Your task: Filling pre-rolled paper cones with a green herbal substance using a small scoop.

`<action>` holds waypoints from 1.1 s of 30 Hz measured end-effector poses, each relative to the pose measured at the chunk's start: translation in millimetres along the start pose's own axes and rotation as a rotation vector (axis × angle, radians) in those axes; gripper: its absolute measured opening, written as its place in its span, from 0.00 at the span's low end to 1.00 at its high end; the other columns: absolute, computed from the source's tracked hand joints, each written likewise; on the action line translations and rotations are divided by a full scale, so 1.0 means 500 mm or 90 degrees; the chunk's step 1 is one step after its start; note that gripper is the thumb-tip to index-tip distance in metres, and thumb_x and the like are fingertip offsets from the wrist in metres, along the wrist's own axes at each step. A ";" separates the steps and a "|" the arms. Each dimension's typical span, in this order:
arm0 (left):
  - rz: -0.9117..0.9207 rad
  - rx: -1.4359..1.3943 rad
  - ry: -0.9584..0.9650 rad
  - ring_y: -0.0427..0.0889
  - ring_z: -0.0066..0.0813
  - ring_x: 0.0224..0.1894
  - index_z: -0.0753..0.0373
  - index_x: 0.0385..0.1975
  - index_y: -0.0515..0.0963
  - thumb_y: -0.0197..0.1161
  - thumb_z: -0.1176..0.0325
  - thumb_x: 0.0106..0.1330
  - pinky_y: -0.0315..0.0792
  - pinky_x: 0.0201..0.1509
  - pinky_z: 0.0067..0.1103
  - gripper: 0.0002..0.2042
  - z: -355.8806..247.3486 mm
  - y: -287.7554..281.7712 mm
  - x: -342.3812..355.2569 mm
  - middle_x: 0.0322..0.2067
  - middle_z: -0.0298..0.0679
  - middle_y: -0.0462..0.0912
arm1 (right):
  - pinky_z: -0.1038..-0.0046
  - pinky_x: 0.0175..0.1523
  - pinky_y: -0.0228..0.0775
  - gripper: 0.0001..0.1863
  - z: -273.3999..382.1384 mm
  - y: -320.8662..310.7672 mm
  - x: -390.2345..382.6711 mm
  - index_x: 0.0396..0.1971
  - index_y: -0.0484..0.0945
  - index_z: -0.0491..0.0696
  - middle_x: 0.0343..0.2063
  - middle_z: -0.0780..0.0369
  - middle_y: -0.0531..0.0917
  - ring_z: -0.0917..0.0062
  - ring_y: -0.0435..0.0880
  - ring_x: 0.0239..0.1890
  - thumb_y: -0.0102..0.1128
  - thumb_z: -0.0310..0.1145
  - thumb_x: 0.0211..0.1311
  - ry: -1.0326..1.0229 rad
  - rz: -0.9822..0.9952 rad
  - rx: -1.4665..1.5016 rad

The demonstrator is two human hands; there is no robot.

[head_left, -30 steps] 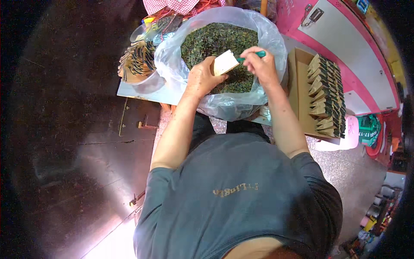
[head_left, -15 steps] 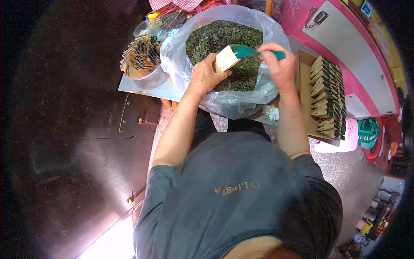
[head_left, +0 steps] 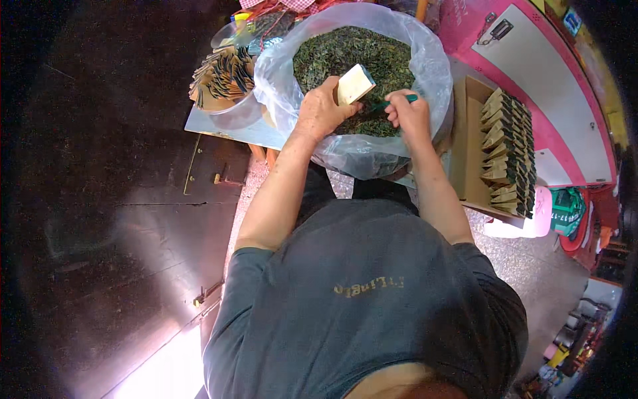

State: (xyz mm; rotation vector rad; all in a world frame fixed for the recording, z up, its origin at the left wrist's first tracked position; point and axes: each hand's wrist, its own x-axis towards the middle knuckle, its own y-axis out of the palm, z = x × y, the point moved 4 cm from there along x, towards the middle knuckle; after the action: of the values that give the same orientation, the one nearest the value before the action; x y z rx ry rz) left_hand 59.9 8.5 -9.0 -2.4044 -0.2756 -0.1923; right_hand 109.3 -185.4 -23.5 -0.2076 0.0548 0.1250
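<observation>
My left hand [head_left: 321, 112] is closed round a small cream paper bag [head_left: 355, 85], held tilted above dark green dried leaves [head_left: 349, 50]. A large clear plastic bag [head_left: 274, 74], its mouth spread wide, holds the leaves. Just right of the paper bag, my right hand [head_left: 410, 116] grips a green spoon by its handle [head_left: 412, 98]. The spoon points down and left toward the leaves; its bowl is mostly hidden and I cannot tell whether it carries any.
On the right a cardboard box [head_left: 470, 143] holds rows of small paper packets [head_left: 508, 149]. A clear tub [head_left: 234, 117] at the left is packed with flat paper bags [head_left: 222, 78]. Beyond the box stands a pink and white panel [head_left: 531, 60].
The spoon has left the paper bag's mouth; my right hand has moved lower and slightly left, toward the leaves. My left hand still holds the paper bag, now turned a little.
</observation>
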 end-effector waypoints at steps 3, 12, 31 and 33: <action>-0.004 0.010 -0.001 0.82 0.45 0.41 0.63 0.46 0.74 0.74 0.54 0.47 0.74 0.45 0.32 0.29 0.000 -0.001 0.000 0.37 0.48 0.83 | 0.82 0.19 0.62 0.09 -0.004 -0.016 0.007 0.30 0.79 0.42 0.18 0.63 0.78 0.85 0.72 0.15 0.55 0.33 0.57 0.028 -0.021 0.162; -0.004 0.006 -0.004 0.82 0.45 0.41 0.63 0.46 0.74 0.74 0.55 0.47 0.74 0.45 0.33 0.28 -0.001 -0.002 -0.003 0.36 0.48 0.83 | 0.83 0.20 0.62 0.09 0.050 -0.081 0.015 0.32 0.78 0.41 0.19 0.60 0.79 0.83 0.73 0.16 0.54 0.30 0.58 -0.069 -0.081 0.279; 0.011 0.014 0.003 0.82 0.46 0.40 0.62 0.46 0.74 0.74 0.55 0.46 0.74 0.44 0.34 0.28 -0.005 0.000 -0.002 0.34 0.49 0.83 | 0.83 0.26 0.63 0.06 0.164 0.007 -0.031 0.28 0.81 0.43 0.21 0.65 0.80 0.86 0.73 0.21 0.57 0.29 0.55 -0.418 0.051 -0.062; 0.005 0.011 0.005 0.82 0.46 0.40 0.61 0.46 0.74 0.74 0.55 0.46 0.74 0.45 0.34 0.28 0.000 0.002 -0.003 0.34 0.49 0.83 | 0.80 0.30 0.66 0.03 0.184 0.012 -0.052 0.28 0.80 0.42 0.23 0.64 0.81 0.85 0.76 0.24 0.58 0.24 0.53 -0.499 0.067 -0.149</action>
State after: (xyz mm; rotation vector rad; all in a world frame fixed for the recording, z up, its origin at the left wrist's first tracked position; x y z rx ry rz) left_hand 58.8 7.8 -10.0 -2.3875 -0.2640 -0.1949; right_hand 86.3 -163.3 66.8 -0.3776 -0.7334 0.3110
